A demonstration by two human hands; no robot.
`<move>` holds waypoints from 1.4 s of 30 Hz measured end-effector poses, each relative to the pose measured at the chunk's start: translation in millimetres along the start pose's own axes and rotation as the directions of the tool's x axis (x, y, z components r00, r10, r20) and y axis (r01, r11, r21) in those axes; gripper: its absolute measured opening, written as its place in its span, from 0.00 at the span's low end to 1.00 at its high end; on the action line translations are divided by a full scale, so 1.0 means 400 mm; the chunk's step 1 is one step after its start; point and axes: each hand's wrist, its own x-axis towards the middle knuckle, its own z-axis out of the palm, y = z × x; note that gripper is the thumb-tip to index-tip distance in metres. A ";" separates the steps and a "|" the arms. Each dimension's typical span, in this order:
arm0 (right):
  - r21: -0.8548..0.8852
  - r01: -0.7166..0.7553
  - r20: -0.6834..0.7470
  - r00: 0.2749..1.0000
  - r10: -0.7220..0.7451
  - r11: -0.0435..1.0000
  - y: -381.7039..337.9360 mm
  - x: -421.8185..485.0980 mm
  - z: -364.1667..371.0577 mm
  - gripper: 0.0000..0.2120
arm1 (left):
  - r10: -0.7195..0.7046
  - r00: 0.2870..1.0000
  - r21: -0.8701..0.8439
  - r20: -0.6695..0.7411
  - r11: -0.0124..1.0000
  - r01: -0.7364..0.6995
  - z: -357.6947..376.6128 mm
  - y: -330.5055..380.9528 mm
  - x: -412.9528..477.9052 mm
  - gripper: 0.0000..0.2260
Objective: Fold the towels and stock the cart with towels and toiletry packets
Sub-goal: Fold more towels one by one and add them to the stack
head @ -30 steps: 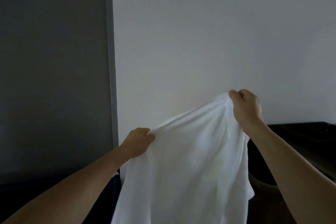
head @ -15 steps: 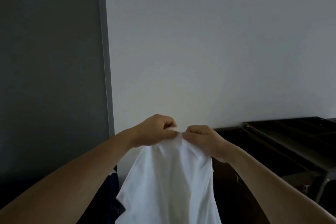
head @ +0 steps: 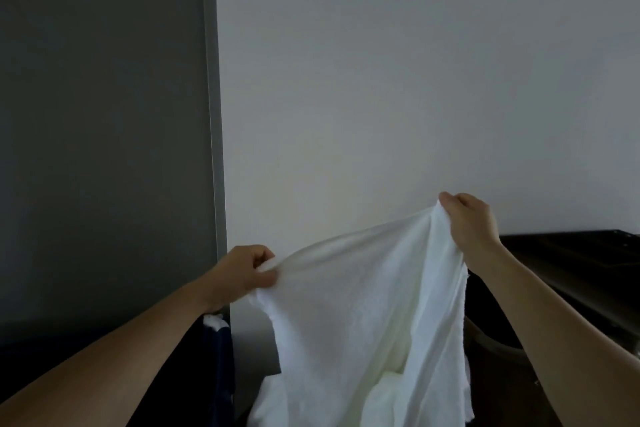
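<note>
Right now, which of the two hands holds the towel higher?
The right hand, against the white wall, grips the white towel by its top edge, higher; the left hand grips it lower, near the grey frame.

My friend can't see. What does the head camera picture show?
The left hand and the right hand grip a white towel by its top edge, spread before a pale wall; the right hand is higher. A dark surface sits lower right.
</note>
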 end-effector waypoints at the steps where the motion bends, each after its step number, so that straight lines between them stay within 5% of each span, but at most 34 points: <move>1: -0.006 -0.005 -0.014 1.000 0.005 1.000 0.008 0.000 -0.001 0.17 | -0.003 1.000 0.049 0.007 0.999 0.002 0.002 -0.009 0.002 0.06; 3: -0.001 -0.025 -0.043 0.999 0.025 1.000 0.014 -0.001 -0.004 0.17 | -0.001 0.999 0.052 -0.042 0.999 0.003 0.007 -0.026 0.006 0.06; 7: -0.104 -0.068 0.027 0.997 0.071 0.992 0.012 -0.009 -0.003 0.15 | -0.127 0.985 -0.490 -0.119 0.870 0.053 0.015 0.006 0.015 0.09; 11: -0.196 0.056 0.139 0.990 -0.029 0.979 0.010 -0.054 0.043 0.20 | -0.253 0.966 -0.632 -0.044 0.756 0.169 0.047 0.109 0.041 0.11; 15: -0.210 0.233 0.154 0.967 -0.204 0.949 -0.026 -0.123 0.095 0.20 | -0.257 0.964 -0.597 -0.065 0.784 0.169 0.113 0.212 0.057 0.08; 21: -0.352 0.417 0.287 0.900 -0.328 0.838 -0.055 -0.214 0.143 0.19 | -0.048 0.999 -0.417 0.015 0.907 0.050 0.205 0.275 0.036 0.16; 27: -0.226 0.371 0.409 0.875 -0.258 0.901 -0.050 -0.249 0.135 0.20 | -0.024 0.998 -0.392 0.059 0.919 0.046 0.218 0.254 0.031 0.17; 30: -0.233 0.355 0.587 0.794 -0.160 0.905 -0.054 -0.245 0.121 0.15 | -0.035 0.995 -0.421 0.090 0.904 0.070 0.217 0.247 0.024 0.21; 34: -0.072 0.239 0.723 0.681 -0.114 0.968 -0.044 -0.246 0.104 0.23 | 0.016 0.999 -0.350 0.047 0.937 0.002 0.203 0.232 0.017 0.15; 38: 0.151 -0.028 0.681 0.728 -0.084 0.988 -0.025 -0.225 0.093 0.22 | 0.033 0.999 -0.277 0.012 0.960 -0.029 0.187 0.224 0.006 0.13; 42: 0.072 0.200 0.497 0.842 -0.208 0.977 0.001 -0.186 0.077 0.17 | 0.053 0.998 -0.309 0.041 0.950 -0.038 0.151 0.265 0.001 0.12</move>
